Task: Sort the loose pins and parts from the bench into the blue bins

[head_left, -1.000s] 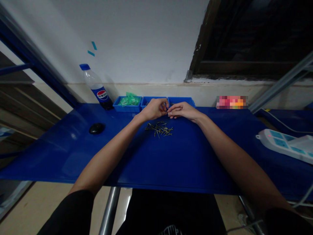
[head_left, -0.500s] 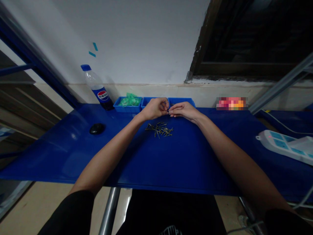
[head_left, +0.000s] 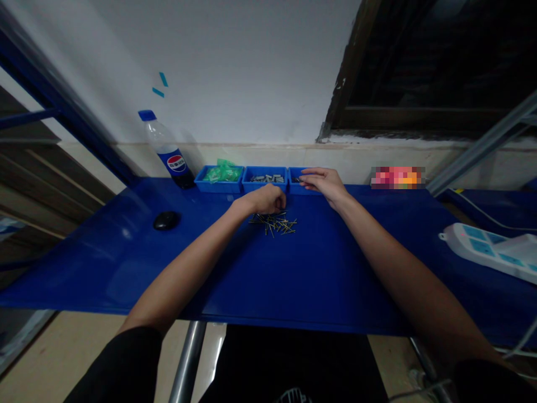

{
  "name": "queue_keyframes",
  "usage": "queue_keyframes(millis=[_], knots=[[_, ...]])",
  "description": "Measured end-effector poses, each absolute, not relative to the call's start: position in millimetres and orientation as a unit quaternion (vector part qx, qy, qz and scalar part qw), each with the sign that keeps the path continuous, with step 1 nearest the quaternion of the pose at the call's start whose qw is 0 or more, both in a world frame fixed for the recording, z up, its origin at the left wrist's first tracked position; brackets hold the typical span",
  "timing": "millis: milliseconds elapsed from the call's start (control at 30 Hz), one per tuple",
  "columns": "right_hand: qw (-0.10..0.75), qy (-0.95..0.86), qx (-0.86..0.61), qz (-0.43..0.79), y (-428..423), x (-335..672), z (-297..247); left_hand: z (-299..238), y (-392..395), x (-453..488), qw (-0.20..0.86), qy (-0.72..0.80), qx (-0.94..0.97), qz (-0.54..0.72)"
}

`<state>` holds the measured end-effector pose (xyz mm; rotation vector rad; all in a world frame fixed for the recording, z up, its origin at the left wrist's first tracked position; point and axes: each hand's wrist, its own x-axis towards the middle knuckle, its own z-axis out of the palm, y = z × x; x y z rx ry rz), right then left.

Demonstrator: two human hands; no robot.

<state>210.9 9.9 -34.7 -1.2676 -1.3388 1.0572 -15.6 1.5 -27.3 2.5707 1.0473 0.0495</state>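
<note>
A loose heap of small metal pins point(head_left: 274, 221) lies on the blue table point(head_left: 293, 268). My left hand point(head_left: 263, 200) rests at the heap's far edge, its fingers curled down onto the pins; what they grip is too small to see. My right hand point(head_left: 322, 182) reaches over the right blue bin point(head_left: 294, 187), fingers pinched together at its rim. Three small blue bins stand in a row by the wall: the left bin point(head_left: 218, 183) holds green bags, the middle bin point(head_left: 265, 180) holds small grey parts.
A cola bottle point(head_left: 165, 149) stands at the back left, a black mouse point(head_left: 166, 220) in front of it. A white power strip point(head_left: 490, 249) lies at the right edge. A blurred pink object point(head_left: 397, 176) sits by the wall.
The hands, joined together above the pins before, have parted. My left hand dropped onto the pin heap; my right hand moved back to the right bin, which uncovered the middle bin.
</note>
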Motion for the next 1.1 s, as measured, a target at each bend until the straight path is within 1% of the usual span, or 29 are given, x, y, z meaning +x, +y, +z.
queue_keyframes(millis=[300, 400, 533, 700, 833, 967, 1100], knots=[[0.462, -0.551, -0.531, 0.449, 6.7, 209.0, -30.9, -30.8, 3.4, -19.4, 0.186, 0.36, 0.913, 0.046], [0.454, -0.553, -0.532, 0.451, 4.6, 208.9, -28.7, -25.3, 5.3, -22.0, 0.158, 0.36, 0.917, 0.066], [0.435, -0.561, -0.529, 0.465, 2.1, 207.7, -27.4, -17.3, 6.2, -23.0, 0.13, 0.359, 0.915, 0.129], [0.398, -0.58, -0.511, 0.494, 0.0, 206.0, -28.4, -14.8, 3.5, -20.0, 0.188, 0.367, 0.881, 0.234], [0.371, -0.601, -0.465, 0.534, -1.8, 206.4, -30.6, -13.9, 0.9, -17.3, 0.234, 0.361, 0.85, 0.306], [0.364, -0.606, -0.431, 0.56, -2.5, 207.2, -33.1, -13.2, 0.5, -15.1, 0.262, 0.349, 0.841, 0.32], [0.375, -0.599, -0.428, 0.562, -3.2, 207.2, -32.2, -13.0, 0.6, -15.8, 0.267, 0.351, 0.843, 0.307]])
